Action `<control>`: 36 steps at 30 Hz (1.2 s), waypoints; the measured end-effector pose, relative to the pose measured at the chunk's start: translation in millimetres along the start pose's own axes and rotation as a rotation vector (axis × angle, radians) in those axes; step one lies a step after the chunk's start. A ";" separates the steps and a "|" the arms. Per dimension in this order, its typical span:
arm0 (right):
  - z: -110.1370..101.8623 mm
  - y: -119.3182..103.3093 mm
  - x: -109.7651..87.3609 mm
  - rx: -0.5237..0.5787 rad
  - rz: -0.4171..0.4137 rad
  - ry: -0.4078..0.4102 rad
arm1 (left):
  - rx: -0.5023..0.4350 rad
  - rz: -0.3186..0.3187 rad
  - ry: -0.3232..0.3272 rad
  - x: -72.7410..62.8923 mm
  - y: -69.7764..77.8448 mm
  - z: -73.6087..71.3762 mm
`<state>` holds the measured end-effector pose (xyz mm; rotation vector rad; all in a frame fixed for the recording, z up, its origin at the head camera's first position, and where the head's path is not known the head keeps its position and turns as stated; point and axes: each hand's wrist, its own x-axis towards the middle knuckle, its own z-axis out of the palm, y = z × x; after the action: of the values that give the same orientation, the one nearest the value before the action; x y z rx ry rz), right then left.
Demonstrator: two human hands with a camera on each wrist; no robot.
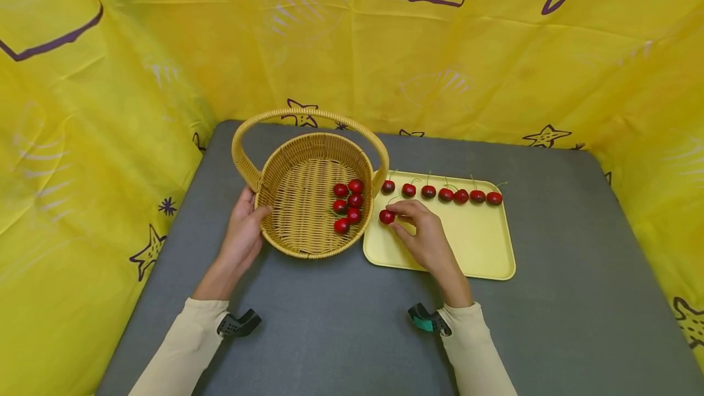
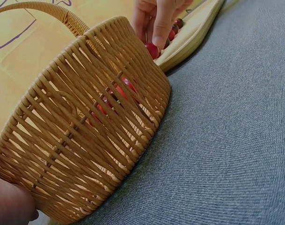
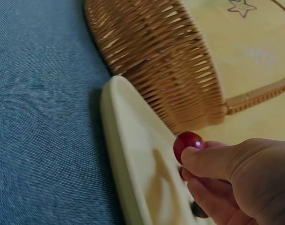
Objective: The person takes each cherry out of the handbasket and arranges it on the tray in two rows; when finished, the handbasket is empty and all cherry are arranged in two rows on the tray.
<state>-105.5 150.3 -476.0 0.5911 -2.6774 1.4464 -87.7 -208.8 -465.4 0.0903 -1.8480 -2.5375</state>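
Observation:
A round wicker basket (image 1: 297,243) with a tall arched handle stands on the grey table. Its left rim is gripped by my left hand (image 1: 242,228), thumb over the edge. Several red cherries (image 1: 354,200) lie in the right half of the basket. Between thumb and fingers my right hand (image 1: 426,234) pinches a cherry (image 3: 188,144), over the left part of a pale yellow tray (image 1: 478,249). Along the tray's far side runs a row of several stemmed cherries (image 1: 445,194). In the left wrist view the basket's wall hides most of its contents.
The tray's left edge lies close against the basket's right side. Yellow printed cloth (image 1: 352,66) hangs behind the table (image 1: 341,322) and at both sides. The basket handle (image 1: 310,113) arches above the rim.

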 end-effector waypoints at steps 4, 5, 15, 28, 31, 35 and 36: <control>5.4 4.0 2.8 -0.032 0.008 -0.007 | 0.000 -0.002 0.003 0.2 0.3 -0.3; 6.3 4.6 3.5 -0.041 0.011 -0.008 | 0.000 -0.002 0.003 0.3 0.4 -0.2; 8.3 3.3 5.1 -0.097 0.024 -0.020 | 0.007 -0.011 0.008 -0.6 -0.7 -1.5; 6.6 -1.0 4.2 -0.153 0.025 -0.030 | 0.025 -0.014 -0.007 -0.7 0.9 -2.2; 5.0 -1.7 4.0 -0.152 0.032 -0.032 | 0.021 -0.012 -0.004 -0.2 0.5 -2.3; 2.9 -3.2 3.1 -0.152 0.016 -0.022 | 0.016 -0.004 -0.004 0.6 0.0 -1.9; 2.0 -4.3 2.6 -0.152 0.012 -0.019 | 0.013 -0.004 -0.002 0.5 0.0 -1.9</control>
<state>-106.1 145.7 -473.1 0.5808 -2.7775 1.2308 -88.1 -210.6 -466.0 0.0907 -1.8675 -2.5289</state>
